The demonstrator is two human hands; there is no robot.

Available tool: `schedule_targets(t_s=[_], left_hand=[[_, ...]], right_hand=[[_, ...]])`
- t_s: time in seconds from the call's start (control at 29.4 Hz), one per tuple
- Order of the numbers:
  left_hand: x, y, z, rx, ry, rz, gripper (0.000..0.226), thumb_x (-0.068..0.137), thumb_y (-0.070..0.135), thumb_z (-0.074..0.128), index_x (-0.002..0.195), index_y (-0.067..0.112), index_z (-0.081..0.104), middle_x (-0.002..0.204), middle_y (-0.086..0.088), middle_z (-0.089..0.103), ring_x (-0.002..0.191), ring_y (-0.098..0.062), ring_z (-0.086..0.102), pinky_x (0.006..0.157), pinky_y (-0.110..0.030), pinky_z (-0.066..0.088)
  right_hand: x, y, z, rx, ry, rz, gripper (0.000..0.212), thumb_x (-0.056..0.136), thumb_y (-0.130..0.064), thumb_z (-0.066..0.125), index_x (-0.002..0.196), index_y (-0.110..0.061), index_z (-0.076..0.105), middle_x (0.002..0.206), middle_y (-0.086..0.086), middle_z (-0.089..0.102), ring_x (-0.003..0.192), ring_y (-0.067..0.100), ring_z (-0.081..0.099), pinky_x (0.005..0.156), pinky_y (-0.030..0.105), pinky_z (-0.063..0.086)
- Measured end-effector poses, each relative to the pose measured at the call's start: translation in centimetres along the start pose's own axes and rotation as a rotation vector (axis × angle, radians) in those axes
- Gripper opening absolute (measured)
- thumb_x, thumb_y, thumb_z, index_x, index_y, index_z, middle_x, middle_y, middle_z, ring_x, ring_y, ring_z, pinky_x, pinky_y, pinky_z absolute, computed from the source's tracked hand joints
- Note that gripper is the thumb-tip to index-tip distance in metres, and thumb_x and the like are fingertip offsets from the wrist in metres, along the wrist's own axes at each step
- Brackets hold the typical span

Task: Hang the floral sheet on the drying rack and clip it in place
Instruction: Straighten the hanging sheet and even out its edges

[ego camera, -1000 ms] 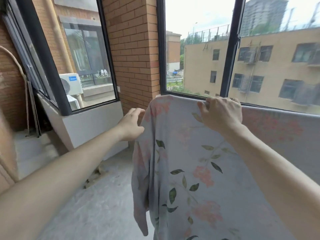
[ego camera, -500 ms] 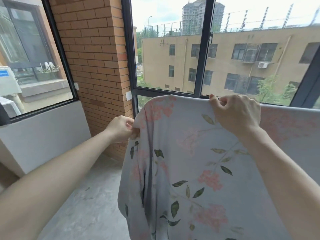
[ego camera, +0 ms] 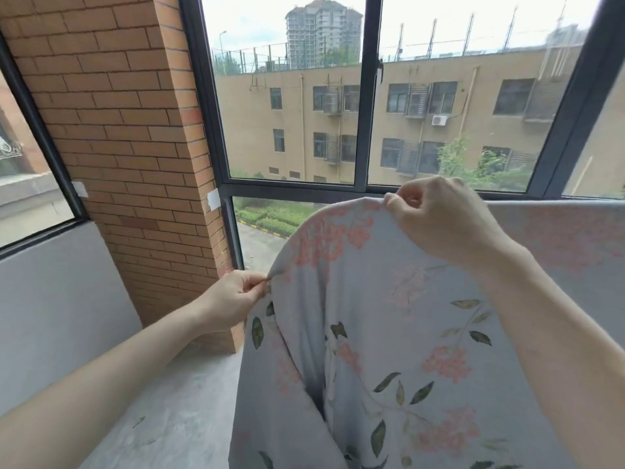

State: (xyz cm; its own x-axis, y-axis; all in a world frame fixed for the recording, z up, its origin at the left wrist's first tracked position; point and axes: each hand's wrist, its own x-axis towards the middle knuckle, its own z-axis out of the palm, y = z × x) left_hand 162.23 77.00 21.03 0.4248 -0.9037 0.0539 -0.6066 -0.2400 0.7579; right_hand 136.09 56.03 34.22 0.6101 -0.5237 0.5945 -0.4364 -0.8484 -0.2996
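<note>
Bright, soft daylight comes in through the big dark-framed window [ego camera: 365, 96]. The sky outside is so white that it looks washed out. No strong shadows fall anywhere; only a dark fold shows in the pale grey sheet with pink flowers and green leaves [ego camera: 372, 333]. The wide lens bends the straight lines, so the orange brick pillar [ego camera: 128, 147] and the window bars lean near the edges. Both bare arms look a bit soft and stretched at the bottom corners.

Brick pillar [ego camera: 111, 137] between dark-framed windows [ego camera: 368, 96], grey concrete floor [ego camera: 176, 411], daylight, tan building [ego camera: 473, 106] outside.
</note>
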Motion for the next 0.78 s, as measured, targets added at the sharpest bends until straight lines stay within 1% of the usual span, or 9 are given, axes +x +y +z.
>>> schedule_targets(t_s=[0.1,0.2,0.27,0.31,0.44,0.54,0.61,0.68,0.78], left_hand=[[0.7,-1.3,-1.8,0.213,0.049,0.144,0.028,0.103,0.04,0.047,0.098,0.031,0.074,0.086,0.007,0.077,0.082,-0.019,0.072,0.079,-0.047,0.059],[1.9,-2.0,-3.8,0.37,0.295,0.257,0.026,0.104,0.027,0.05,0.082,0.03,0.063,0.067,0.011,0.064,0.061,-0.009,0.058,0.056,-0.037,0.047],[2.4,-2.3,-5.2,0.367,0.405,0.3,0.03,0.106,0.027,0.051,0.077,0.032,0.058,0.066,0.012,0.059,0.061,-0.007,0.053,0.054,-0.033,0.042],[2.8,-2.5,-5.5,0.354,0.358,0.297,0.03,0.106,0.03,0.052,0.076,0.032,0.057,0.067,0.012,0.06,0.062,-0.008,0.053,0.054,-0.032,0.042],[3.4,-3.0,-4.3,0.357,-0.107,0.307,0.019,0.1,0.037,0.057,0.091,0.034,0.073,0.084,0.012,0.073,0.077,-0.015,0.066,0.068,-0.034,0.056],[3.8,-3.0,-4.1,0.405,-0.273,0.363,0.019,0.095,0.029,0.058,0.096,0.026,0.077,0.093,0.007,0.076,0.088,-0.017,0.07,0.076,-0.032,0.059],[4.8,-2.9,-4.8,0.316,-0.379,0.341,0.014,0.091,0.026,0.065,0.097,0.031,0.077,0.098,0.009,0.075,0.092,-0.009,0.071,0.082,-0.031,0.06],[6.0,-2.2,-5.9,0.106,-0.418,0.35,0.018,0.091,0.024,0.071,0.103,0.037,0.072,0.107,0.013,0.073,0.098,-0.002,0.07,0.084,-0.029,0.06],[7.0,-0.3,-6.6,-0.091,-0.338,0.429,0.03,0.096,0.014,0.064,0.119,0.033,0.066,0.118,0.02,0.067,0.105,0.002,0.065,0.086,-0.021,0.053]], right_hand=[[1.3,-5.1,3.4,-0.005,-0.007,0.001,0.05,0.098,-0.051,0.052,0.058,-0.022,0.059,0.06,-0.005,0.058,0.06,0.018,0.056,0.058,0.03,0.037],[1.3,-7.2,4.8,-0.077,0.084,0.08,0.057,0.096,-0.048,0.053,0.05,-0.014,0.051,0.049,-0.003,0.049,0.054,0.018,0.049,0.056,0.031,0.031],[1.1,-8.1,5.7,-0.131,0.178,0.155,0.053,0.092,-0.04,0.054,0.051,-0.008,0.048,0.045,0.003,0.044,0.053,0.023,0.047,0.06,0.034,0.028],[1.1,-8.5,6.0,-0.15,0.202,0.179,0.05,0.09,-0.036,0.055,0.051,-0.007,0.046,0.044,0.005,0.042,0.053,0.025,0.048,0.061,0.033,0.027],[1.2,-10.5,6.1,-0.185,0.206,0.321,0.045,0.084,-0.03,0.055,0.048,-0.006,0.046,0.044,0.01,0.042,0.056,0.032,0.049,0.056,0.033,0.033],[1.2,-11.3,6.0,-0.204,0.172,0.405,0.043,0.081,-0.031,0.054,0.046,-0.008,0.044,0.043,0.007,0.038,0.052,0.028,0.043,0.055,0.03,0.038],[1.1,-11.5,5.7,-0.222,0.13,0.452,0.041,0.081,-0.032,0.053,0.047,-0.011,0.043,0.043,0.005,0.038,0.051,0.027,0.042,0.056,0.033,0.04],[1.0,-11.2,5.5,-0.247,0.125,0.476,0.039,0.081,-0.033,0.052,0.048,-0.013,0.043,0.043,0.004,0.038,0.051,0.025,0.04,0.055,0.032,0.039],[0.7,-11.1,5.9,-0.259,0.212,0.401,0.037,0.077,-0.032,0.049,0.051,-0.013,0.031,0.048,0.003,0.024,0.049,0.021,0.027,0.05,0.034,0.031]])
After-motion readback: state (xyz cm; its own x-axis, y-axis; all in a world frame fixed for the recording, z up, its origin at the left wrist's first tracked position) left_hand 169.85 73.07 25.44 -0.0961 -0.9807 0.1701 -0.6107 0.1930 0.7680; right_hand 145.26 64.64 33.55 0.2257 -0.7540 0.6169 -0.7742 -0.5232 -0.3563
